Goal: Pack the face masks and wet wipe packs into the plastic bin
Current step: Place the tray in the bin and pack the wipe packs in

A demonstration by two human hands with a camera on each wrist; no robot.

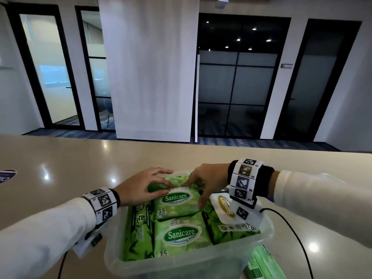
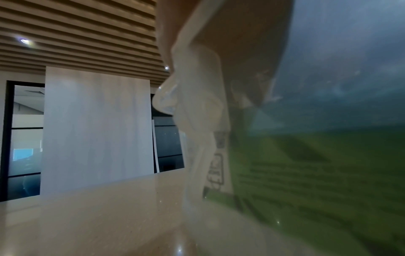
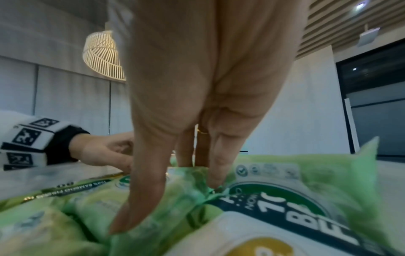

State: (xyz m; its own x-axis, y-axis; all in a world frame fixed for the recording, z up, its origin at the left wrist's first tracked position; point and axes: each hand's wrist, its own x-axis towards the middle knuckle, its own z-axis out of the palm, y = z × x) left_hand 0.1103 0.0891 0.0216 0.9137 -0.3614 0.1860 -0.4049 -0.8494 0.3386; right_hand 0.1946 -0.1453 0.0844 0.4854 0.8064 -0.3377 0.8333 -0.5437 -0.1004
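Note:
A clear plastic bin (image 1: 181, 267) stands on the beige table and holds several green Sanicare wipe packs. A small pack (image 1: 177, 204) lies on top at the far side, a second small one (image 1: 181, 236) in front of it. Larger packs stand at the left (image 1: 138, 228) and right (image 1: 227, 218). My left hand (image 1: 159, 184) lies over the far pack's left end, thumb on it. My right hand (image 1: 193, 190) presses that pack with straight fingers (image 3: 142, 199). In the right wrist view the left hand (image 3: 105, 152) shows behind. The left wrist view looks through the bin wall (image 2: 197, 121).
A flat green packet (image 1: 261, 262) lies on the table just right of the bin's near corner. A black cable (image 1: 291, 228) loops from my right wrist across the table. A dark round sticker (image 1: 7, 176) sits at the table's far left.

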